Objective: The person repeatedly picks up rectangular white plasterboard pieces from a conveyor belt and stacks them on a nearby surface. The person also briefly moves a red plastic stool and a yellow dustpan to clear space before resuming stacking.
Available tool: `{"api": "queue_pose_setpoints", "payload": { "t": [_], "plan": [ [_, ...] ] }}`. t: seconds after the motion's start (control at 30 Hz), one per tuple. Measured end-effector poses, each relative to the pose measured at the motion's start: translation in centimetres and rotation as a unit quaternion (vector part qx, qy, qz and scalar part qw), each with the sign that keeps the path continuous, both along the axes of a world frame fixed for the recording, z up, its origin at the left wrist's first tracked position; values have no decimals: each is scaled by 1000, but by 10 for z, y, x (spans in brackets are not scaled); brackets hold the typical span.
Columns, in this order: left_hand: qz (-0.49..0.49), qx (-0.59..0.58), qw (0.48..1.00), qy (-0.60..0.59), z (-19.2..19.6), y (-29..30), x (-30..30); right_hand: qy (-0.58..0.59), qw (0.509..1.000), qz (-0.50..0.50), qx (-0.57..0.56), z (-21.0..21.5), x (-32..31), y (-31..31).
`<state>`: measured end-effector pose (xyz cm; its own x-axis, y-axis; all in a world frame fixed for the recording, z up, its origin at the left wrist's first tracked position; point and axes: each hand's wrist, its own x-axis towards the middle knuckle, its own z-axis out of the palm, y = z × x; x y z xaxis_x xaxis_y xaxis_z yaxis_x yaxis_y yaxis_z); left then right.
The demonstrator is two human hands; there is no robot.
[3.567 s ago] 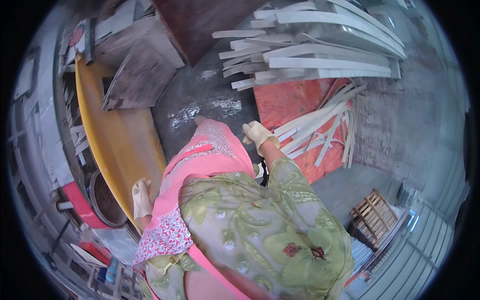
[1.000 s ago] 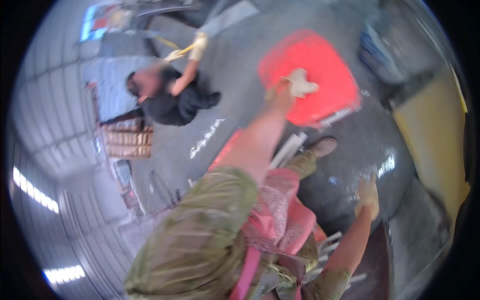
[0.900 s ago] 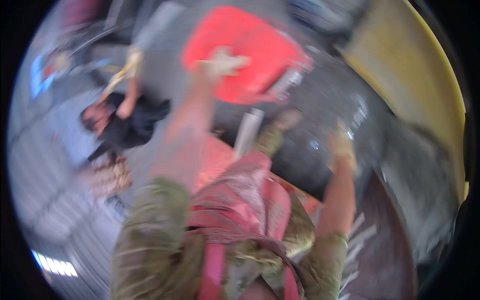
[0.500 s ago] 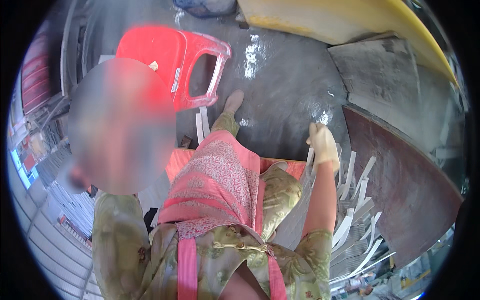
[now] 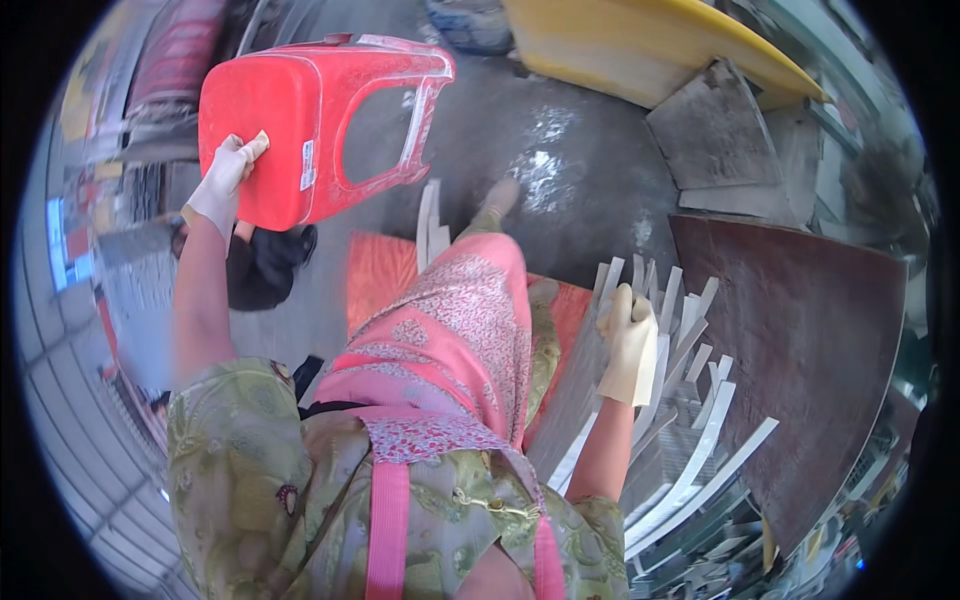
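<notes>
A red plastic stool (image 5: 288, 105), tipped on its side, hangs in the air ahead of me on the left. My left hand (image 5: 226, 172), in a pale rubber glove, is closed on it at the middle of the seat, its fingertips hooked at the seat's hole. Its open leg frame points right. My right hand (image 5: 630, 330), gloved the same way, is curled into a fist on the right, and nothing shows sticking out of it. Around and below that fist stand several long pale strips (image 5: 690, 470), some leaning outward.
An orange-red board (image 5: 380, 275) lies by my legs. A brown sheet (image 5: 800, 330) and grey boards (image 5: 715, 135) stand on the right, under a yellow curved panel (image 5: 640, 50). A person in dark clothes (image 5: 265, 275) is beyond the stool. A blue bundle (image 5: 470, 22) lies far ahead.
The stool has shifted left in view and turned slightly. My left hand, blurred out before, now shows on its seat. My right fist has moved a little nearer to me.
</notes>
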<state>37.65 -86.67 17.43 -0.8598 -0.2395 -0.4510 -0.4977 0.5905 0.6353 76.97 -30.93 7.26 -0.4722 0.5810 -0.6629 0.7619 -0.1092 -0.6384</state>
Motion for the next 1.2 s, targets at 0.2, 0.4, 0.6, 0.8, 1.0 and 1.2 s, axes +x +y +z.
{"api": "queue_pose_setpoints", "payload": {
  "t": [0.2,0.4,0.6,0.8,1.0,1.2],
  "plan": [
    [37,20,999,12,63,-71,119,-18,997,69,-32,45,-4,-30],
    [77,-146,977,-136,37,-156,230,-59,982,180,-24,40,-27,-65],
    [103,-162,966,-173,-18,-224,337,-133,940,315,3,53,-75,-136],
    [181,-137,947,-229,-97,-283,462,-172,892,415,54,60,-100,-180],
    [146,-155,962,-170,-164,-320,607,-212,837,495,101,55,-119,-204],
    [201,-126,945,-226,-208,-317,702,-236,788,553,128,43,-130,-225]
  ]
}}
